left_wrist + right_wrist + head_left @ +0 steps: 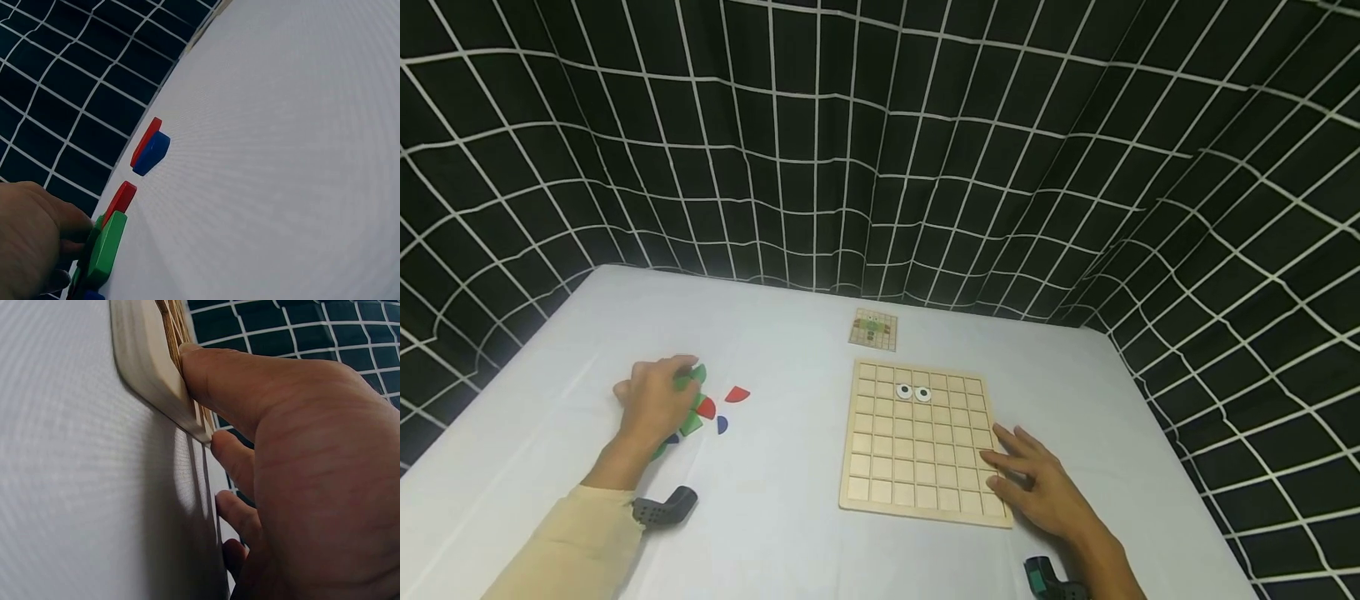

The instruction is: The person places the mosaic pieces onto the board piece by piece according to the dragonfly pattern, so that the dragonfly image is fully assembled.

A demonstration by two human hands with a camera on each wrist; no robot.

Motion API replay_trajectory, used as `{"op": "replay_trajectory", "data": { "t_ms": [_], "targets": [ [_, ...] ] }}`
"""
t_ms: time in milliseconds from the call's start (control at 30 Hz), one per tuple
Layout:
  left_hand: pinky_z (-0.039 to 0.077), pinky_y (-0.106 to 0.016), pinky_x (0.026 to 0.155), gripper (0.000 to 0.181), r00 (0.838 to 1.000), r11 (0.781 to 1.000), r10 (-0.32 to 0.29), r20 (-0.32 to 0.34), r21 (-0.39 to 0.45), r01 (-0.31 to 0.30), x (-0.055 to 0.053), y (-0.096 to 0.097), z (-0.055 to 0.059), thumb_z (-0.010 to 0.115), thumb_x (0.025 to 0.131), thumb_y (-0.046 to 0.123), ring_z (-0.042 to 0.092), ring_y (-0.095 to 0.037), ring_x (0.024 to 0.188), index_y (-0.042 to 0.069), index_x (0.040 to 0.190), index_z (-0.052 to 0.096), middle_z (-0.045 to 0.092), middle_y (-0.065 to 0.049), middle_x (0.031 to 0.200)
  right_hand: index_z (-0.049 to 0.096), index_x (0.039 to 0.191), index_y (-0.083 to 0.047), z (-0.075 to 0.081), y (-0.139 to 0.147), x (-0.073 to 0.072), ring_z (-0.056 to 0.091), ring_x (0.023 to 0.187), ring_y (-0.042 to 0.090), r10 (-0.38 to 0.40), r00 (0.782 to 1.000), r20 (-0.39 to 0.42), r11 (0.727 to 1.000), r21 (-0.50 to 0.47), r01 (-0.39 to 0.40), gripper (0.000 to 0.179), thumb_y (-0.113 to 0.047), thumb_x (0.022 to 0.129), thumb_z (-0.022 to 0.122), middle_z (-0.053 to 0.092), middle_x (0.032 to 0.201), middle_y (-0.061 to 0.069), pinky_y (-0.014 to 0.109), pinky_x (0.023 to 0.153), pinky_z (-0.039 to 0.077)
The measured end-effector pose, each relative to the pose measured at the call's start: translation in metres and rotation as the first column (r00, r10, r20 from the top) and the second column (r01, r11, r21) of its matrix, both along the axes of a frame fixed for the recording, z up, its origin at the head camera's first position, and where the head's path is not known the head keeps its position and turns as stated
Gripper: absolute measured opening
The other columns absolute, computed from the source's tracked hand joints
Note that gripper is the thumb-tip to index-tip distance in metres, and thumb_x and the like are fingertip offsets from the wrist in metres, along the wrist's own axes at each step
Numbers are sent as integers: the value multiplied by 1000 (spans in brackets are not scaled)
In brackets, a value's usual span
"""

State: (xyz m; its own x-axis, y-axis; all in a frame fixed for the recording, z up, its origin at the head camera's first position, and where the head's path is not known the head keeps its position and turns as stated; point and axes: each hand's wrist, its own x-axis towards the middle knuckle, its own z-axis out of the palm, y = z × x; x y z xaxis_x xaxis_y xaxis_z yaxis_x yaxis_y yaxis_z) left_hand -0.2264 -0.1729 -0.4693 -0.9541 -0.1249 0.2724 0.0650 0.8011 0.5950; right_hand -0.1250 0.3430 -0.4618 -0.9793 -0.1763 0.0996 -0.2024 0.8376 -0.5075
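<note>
My left hand (658,400) is over a small cluster of flat coloured pieces, its fingers bent around a green rounded piece (699,372); I cannot tell whether it pinches that piece. Beside it lie a red piece (706,407) and a green square (691,423), which stands out near the fingers in the left wrist view. On the right, a wooden grid board (913,450) carries two round eye pieces (913,392) in an upper row. The right hand (1037,483) rests at the board's right edge, fingers spread and relaxed, the fingertips touching its rim.
Another red piece (737,394) and a blue piece (722,425) lie apart, right of the cluster. A small picture card (873,329) showing a patterned grid lies behind the board. A black cloth with white grid lines (820,167) hangs around the white table (775,517).
</note>
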Motion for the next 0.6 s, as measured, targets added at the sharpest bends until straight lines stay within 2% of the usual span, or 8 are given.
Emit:
{"op": "replay_trajectory", "data": {
  "t_ms": [100, 267, 400, 500, 600],
  "targets": [
    [22, -57, 76, 36, 1000, 1000, -10, -24, -4, 10, -1, 0, -1, 65, 84, 7, 46, -41, 100, 1, 119, 62, 67, -24, 104, 71, 114, -25, -1, 0, -1, 28, 138, 44, 1, 1000, -6, 1000, 10, -1, 35, -41, 83, 70, 46, 146, 5, 73, 101, 21],
    [23, -59, 81, 36, 997, 998, -66, -51, 20, 67, 0, 3, 0, 68, 81, 8, 48, -39, 98, 4, 116, 64, 69, -20, 93, 71, 114, -24, 0, 0, 0, 28, 138, 44, 5, 1000, -6, 1000, 4, -5, 34, -39, 83, 70, 46, 146, 5, 73, 101, 21],
    [22, -60, 83, 37, 996, 997, -79, -44, 16, 80, 0, 5, 3, 68, 81, 7, 46, -41, 105, 3, 117, 64, 67, -23, 106, 71, 115, -25, 1, 0, 0, 28, 138, 44, 5, 1000, -7, 1000, 3, -5, 35, -41, 84, 70, 46, 146, 5, 73, 101, 21],
    [21, -60, 83, 40, 998, 998, -69, -12, -5, 69, -1, 5, 4, 68, 81, 9, 44, -44, 111, 2, 120, 62, 63, -25, 115, 71, 115, -25, 1, 1, 0, 28, 138, 44, 8, 1000, -13, 1000, 3, -8, 35, -40, 84, 70, 46, 146, 5, 73, 101, 21],
    [21, -60, 83, 42, 998, 997, -67, 21, -24, 67, -4, 5, 2, 69, 82, 11, 43, -45, 114, 3, 122, 61, 63, -25, 113, 71, 115, -25, 1, 1, 0, 28, 139, 44, 3, 1000, -10, 1000, 5, -2, 35, -40, 84, 70, 46, 147, 5, 73, 101, 21]
  ]
}}
